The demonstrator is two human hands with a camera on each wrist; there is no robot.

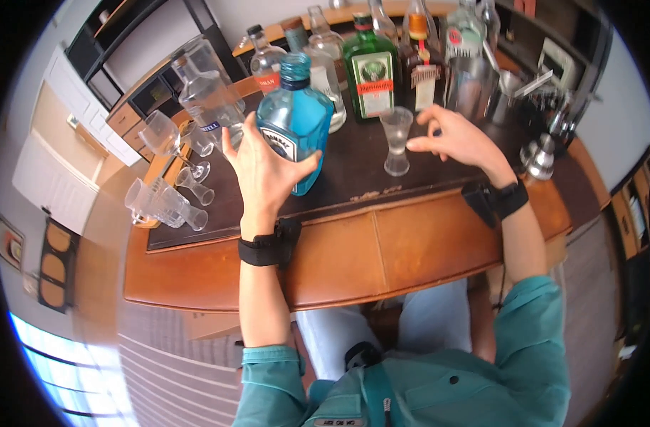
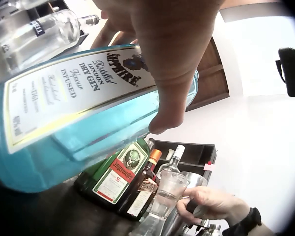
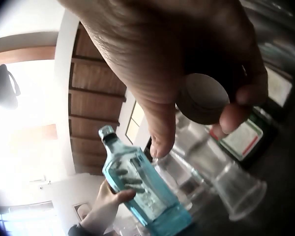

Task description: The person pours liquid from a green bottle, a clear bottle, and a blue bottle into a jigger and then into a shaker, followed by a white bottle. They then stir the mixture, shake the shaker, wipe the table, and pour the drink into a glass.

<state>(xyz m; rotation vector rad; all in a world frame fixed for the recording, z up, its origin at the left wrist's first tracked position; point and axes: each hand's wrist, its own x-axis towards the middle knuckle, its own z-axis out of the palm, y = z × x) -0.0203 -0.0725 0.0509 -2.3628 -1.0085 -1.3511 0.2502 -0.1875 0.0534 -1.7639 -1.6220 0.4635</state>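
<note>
A blue gin bottle [image 1: 305,117] stands on the dark table top with its mouth uncapped. My left hand [image 1: 259,171] is spread at its near left side, fingers straight along the left and thumb across the front. In the left wrist view the thumb overlaps the edge of the blue bottle [image 2: 96,132]. My right hand [image 1: 463,139] holds a round bottle cap [image 3: 205,97] with a pale face and dark rim in its curled fingers. Just left of that hand, its thumb close by, stands an hourglass-shaped glass [image 1: 397,153] with clear liquid in it.
Behind are a green Jägermeister bottle [image 1: 370,71], an orange-capped bottle [image 1: 419,78] and other bottles. Several glasses, including a stemmed glass [image 1: 160,132], and a clear bottle [image 1: 205,96] are at left. Metal bar tools [image 1: 506,92] stand at right. A leather edge [image 1: 367,249] borders the near side.
</note>
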